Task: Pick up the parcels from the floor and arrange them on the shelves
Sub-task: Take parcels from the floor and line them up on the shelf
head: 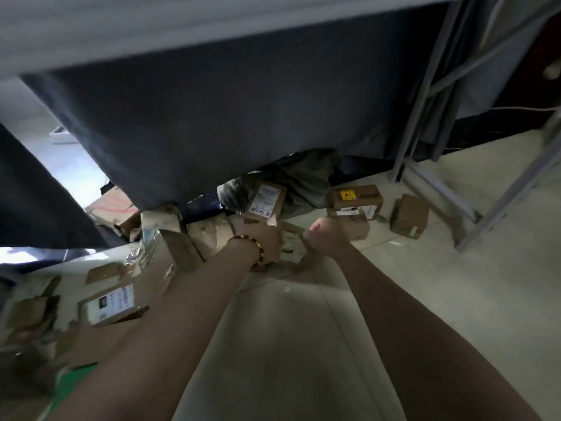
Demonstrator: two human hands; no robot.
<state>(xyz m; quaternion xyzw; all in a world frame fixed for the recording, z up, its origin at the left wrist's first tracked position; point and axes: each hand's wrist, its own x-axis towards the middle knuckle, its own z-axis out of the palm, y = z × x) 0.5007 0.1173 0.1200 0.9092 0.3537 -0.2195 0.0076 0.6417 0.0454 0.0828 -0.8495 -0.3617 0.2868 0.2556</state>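
Note:
Both my arms reach down to a pile of brown cardboard parcels on the pale floor. A small parcel with a white label [292, 246] sits between my hands. My left hand [268, 243], with a red bead bracelet at the wrist, grips its left side. At its right edge my right hand [326, 235] is curled like a fist, its fingers hidden. Behind them lie a labelled parcel [266, 202] and a parcel with a yellow sticker [355, 196]. The dark underside of a shelf [212, 117] hangs over the pile.
More parcels lie at the left [111, 302] and centre-left [209, 237], and one small box [409, 216] lies at the right. A grey-green bag [306, 177] lies under the shelf. Grey metal rack legs [425, 117] stand at the right. A green sheet [76, 381] lies at the bottom left.

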